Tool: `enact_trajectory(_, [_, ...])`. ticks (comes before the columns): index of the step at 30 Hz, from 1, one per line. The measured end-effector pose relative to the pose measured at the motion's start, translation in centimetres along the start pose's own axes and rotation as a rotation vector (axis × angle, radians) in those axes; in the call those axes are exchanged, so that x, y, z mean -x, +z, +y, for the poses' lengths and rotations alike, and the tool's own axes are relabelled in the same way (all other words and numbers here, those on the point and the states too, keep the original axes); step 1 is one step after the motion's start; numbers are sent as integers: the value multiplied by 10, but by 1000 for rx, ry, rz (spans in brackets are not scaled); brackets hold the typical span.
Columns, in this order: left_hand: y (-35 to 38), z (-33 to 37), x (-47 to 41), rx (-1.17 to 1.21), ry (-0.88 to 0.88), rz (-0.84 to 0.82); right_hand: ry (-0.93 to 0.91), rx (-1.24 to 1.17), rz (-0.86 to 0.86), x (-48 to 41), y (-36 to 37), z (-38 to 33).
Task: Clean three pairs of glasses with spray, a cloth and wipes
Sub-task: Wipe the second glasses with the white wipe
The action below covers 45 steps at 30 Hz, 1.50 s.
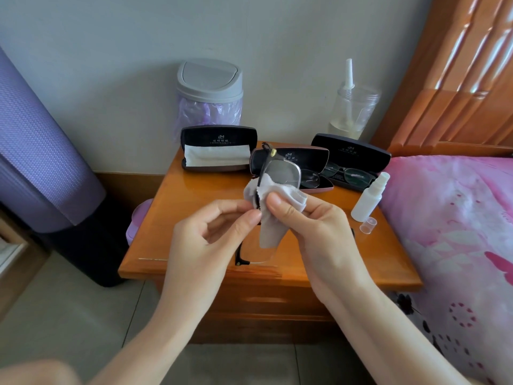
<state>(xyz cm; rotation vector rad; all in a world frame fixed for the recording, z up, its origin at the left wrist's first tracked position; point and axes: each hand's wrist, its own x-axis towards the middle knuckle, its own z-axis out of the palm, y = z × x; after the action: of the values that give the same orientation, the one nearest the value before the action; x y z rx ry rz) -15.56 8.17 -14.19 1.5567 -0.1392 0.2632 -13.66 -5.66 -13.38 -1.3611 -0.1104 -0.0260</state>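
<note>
I hold a pair of black half-rim glasses upright above the wooden nightstand. My left hand pinches the frame near the bridge. My right hand grips a grey cleaning cloth wrapped around the lower lens. Two more pairs of glasses lie in open cases: one in the middle case, one in the right case. The left open case holds a white cloth. A small white spray bottle stands at the right, its clear cap beside it.
A grey swing-lid bin with a purple liner stands behind the cases. A clear jar sits at the back right. A pink bedspread borders the right side, a purple rolled mat the left. A pink lidded pack sits beyond the nightstand's left edge.
</note>
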Motion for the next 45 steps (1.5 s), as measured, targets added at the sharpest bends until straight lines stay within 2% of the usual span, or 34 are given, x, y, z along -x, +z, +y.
enact_trajectory(13, [2, 2, 2, -13, 43, -104, -104, 118, 25, -1, -1, -7])
enact_trajectory(20, [0, -3, 1, 77, -15, -36, -63, 240, -140, -5, -10, -16])
enact_trajectory(34, [2, 0, -1, 62, -35, -23, -217, 373, -17, -8, -11, -15])
enact_trajectory(39, [0, -1, -2, 47, -47, -46, -163, 318, -44, -8, -13, -17])
enact_trajectory(43, [-2, -1, -2, -2, -12, -81, -45, 182, -152, -7, -11, -15])
enact_trajectory(45, [-2, 1, -2, -14, 1, -95, -31, 174, -154, -6, -8, -12])
